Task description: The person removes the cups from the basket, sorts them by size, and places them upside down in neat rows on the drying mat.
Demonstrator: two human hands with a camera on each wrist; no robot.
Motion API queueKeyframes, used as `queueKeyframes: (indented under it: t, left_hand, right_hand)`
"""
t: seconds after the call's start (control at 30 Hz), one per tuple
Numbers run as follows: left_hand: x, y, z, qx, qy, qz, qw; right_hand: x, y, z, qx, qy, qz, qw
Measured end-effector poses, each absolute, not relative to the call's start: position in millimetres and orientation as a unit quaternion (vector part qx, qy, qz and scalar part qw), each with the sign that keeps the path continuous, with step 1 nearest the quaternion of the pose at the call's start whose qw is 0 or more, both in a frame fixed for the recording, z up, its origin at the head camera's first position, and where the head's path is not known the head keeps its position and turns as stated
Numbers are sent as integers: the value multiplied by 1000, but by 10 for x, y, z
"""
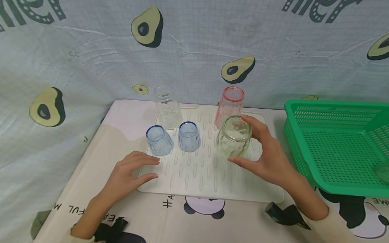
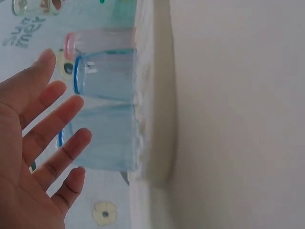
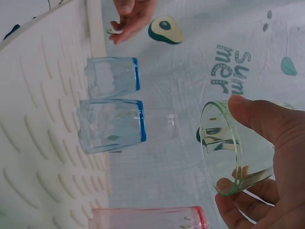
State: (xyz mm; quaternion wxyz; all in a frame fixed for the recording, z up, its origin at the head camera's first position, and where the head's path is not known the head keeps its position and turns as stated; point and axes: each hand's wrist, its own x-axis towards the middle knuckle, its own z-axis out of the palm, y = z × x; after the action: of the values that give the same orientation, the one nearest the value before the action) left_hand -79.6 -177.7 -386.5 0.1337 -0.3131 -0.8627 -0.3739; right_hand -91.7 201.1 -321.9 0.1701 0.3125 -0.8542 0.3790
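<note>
My right hand [image 1: 265, 153] holds a clear green glass [image 1: 233, 136], thumb on one side and fingers on the other. In the right wrist view the green glass [image 3: 238, 148] is raised off the white ridged mat [image 1: 209, 182], its wide end towards the mat. My left hand [image 1: 127, 175] is apart from everything, fingers spread, near the mat's left edge. Closest to it stands a small blue glass [image 1: 159, 141], with a second blue glass [image 1: 189, 137] to its right. A tall clear glass [image 1: 168, 109] is behind them. A tall pink glass [image 1: 228, 106] stands behind the green one.
A green plastic basket [image 1: 340, 182] stands right of the mat, with part of a greenish glass [image 1: 383, 172] visible inside at the frame's edge. An avocado-printed cloth [image 1: 188, 54] hangs behind the table. The printed tablecloth [image 1: 164, 219] shows in front of the mat.
</note>
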Motion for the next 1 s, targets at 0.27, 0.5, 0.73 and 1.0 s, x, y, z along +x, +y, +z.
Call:
queueKeyframes:
  t: [0.27,0.5,0.73,1.0]
  left_hand:
    - [-808,-1960,-4017,-284,-876,-372,113]
    - [-834,-2083,-4158,-215,-891,-395,53]
    - [-867,-2221,-4213,-244,-885,-395,29]
    - [-863,-2280,-4223,-253,-889,-381,24]
  right_hand:
    - [-1008,1981,-3318,284,-848,410,177]
    - [-1096,1921,-3466,264,-833,458,163]
    - [-1183,1875,-3607,259,-823,480,159]
    - [-1274,1869,-3716,244,-821,494,148]
